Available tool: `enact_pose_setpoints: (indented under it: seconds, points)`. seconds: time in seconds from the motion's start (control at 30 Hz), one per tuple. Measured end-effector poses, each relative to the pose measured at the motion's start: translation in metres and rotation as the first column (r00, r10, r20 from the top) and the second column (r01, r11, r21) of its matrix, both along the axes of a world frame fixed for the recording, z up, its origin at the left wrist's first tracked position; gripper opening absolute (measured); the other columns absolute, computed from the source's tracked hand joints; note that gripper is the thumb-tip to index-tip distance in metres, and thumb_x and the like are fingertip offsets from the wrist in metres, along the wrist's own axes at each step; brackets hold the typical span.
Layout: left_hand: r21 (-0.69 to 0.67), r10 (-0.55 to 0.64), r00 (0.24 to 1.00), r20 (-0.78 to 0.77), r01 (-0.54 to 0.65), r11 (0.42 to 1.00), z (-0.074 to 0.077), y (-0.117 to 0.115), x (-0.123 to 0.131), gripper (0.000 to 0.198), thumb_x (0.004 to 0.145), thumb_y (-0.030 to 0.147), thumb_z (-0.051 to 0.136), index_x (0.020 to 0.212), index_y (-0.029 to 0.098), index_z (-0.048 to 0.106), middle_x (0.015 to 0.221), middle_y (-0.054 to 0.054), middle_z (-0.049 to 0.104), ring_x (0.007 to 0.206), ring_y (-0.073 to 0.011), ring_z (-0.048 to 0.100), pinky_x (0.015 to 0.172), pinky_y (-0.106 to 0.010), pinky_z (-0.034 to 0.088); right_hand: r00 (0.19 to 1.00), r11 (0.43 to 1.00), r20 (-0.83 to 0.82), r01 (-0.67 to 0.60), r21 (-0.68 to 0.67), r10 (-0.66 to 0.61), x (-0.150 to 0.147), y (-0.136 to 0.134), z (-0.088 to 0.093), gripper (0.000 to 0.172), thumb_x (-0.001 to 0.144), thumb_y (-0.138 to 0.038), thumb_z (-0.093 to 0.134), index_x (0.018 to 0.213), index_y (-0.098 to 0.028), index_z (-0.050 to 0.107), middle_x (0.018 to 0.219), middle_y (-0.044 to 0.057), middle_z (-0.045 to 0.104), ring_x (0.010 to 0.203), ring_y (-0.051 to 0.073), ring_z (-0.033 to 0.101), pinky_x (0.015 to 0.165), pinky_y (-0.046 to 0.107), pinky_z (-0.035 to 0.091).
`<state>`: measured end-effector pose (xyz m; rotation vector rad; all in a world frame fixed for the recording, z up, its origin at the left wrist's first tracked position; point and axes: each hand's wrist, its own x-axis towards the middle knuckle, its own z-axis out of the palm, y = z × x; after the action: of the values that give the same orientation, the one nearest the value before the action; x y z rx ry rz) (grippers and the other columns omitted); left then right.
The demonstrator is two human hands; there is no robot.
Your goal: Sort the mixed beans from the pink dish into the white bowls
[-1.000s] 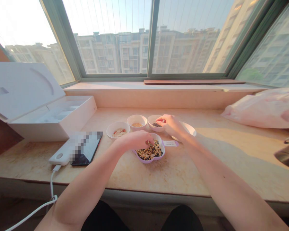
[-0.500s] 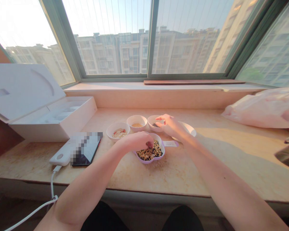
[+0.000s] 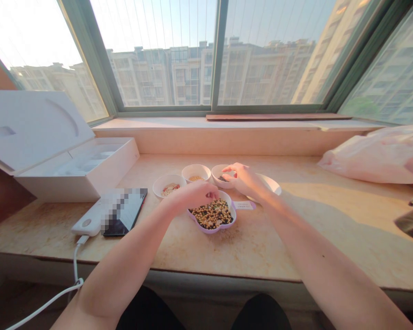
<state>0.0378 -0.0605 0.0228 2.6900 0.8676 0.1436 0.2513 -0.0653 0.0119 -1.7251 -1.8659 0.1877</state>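
Note:
A lilac flower-shaped dish (image 3: pixel 213 228) full of mixed beans sits on the stone sill in front of me. My left hand (image 3: pixel 192 194) hovers over its far left rim, fingers pinched together on something too small to name. My right hand (image 3: pixel 245 178) rests over a small white bowl (image 3: pixel 219 171) holding a few dark beans, fingers curled and pinched at its rim. Two more white bowls stand to the left: one (image 3: pixel 196 170) with yellow grains, one (image 3: pixel 165 184) with pale and red beans. Another white bowl (image 3: pixel 271 184) lies behind my right wrist.
An open white box (image 3: pixel 72 169) with raised lid stands at left. A phone (image 3: pixel 124 213) and a white power bank (image 3: pixel 89 220) with cable lie before it. A pink plastic bag (image 3: pixel 378 156) is at right, a small label (image 3: pixel 244 205) beside the dish.
My left hand has lifted out of the bean dish and moved slightly back toward the bowls. My right hand has stayed at the dark-bean bowl.

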Motion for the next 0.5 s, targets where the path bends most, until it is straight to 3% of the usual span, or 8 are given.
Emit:
enact_pose_setpoints:
  seconds: [0.13,0.23,0.4,0.5]
  points:
    - [0.073,0.197,0.956,0.217,-0.217,0.973,-0.002,0.016,-0.007,0.022,0.092,0.015,0.053,0.095,0.019,0.074,0.097,-0.004,0.075,0.088,-0.0165,0.065,0.079,-0.026,0.047,0.999,0.999,0.016,-0.043,0.014,0.042,-0.002,-0.001,0.001,0.027,0.089,-0.034,0.062,0.106,-0.02,0.077,0.11,0.01,0.076,0.092,0.024,0.067,0.084,0.035,0.05]
    - [0.114,0.323,0.899,0.296,-0.369,0.922,-0.001,0.023,-0.012,0.026,0.093,0.015,0.05,0.094,0.019,0.076,0.101,-0.007,0.077,0.09,-0.0185,0.066,0.083,-0.029,0.048,0.997,0.998,0.023,-0.069,0.0,0.069,-0.006,-0.005,0.004,0.026,0.09,-0.034,0.062,0.105,-0.02,0.078,0.106,0.009,0.077,0.09,0.023,0.067,0.082,0.034,0.05]
    - [0.113,0.506,0.818,0.273,-0.549,0.828,-0.003,0.029,-0.017,0.027,0.091,0.015,0.052,0.099,0.019,0.077,0.102,-0.01,0.078,0.094,-0.0221,0.068,0.083,-0.03,0.048,0.975,0.975,0.064,-0.207,-0.086,0.212,-0.011,-0.014,0.011,0.024,0.091,-0.038,0.063,0.095,-0.023,0.081,0.085,0.006,0.076,0.076,0.021,0.066,0.07,0.031,0.049]
    - [0.13,0.542,0.809,0.229,-0.577,0.806,-0.006,0.031,-0.018,0.025,0.09,0.016,0.052,0.097,0.018,0.076,0.097,-0.01,0.078,0.089,-0.0221,0.067,0.078,-0.029,0.047,0.943,0.919,-0.004,-0.326,-0.221,0.333,-0.014,-0.018,0.011,0.022,0.091,-0.039,0.064,0.091,-0.024,0.081,0.083,0.004,0.076,0.068,0.018,0.065,0.062,0.029,0.048]
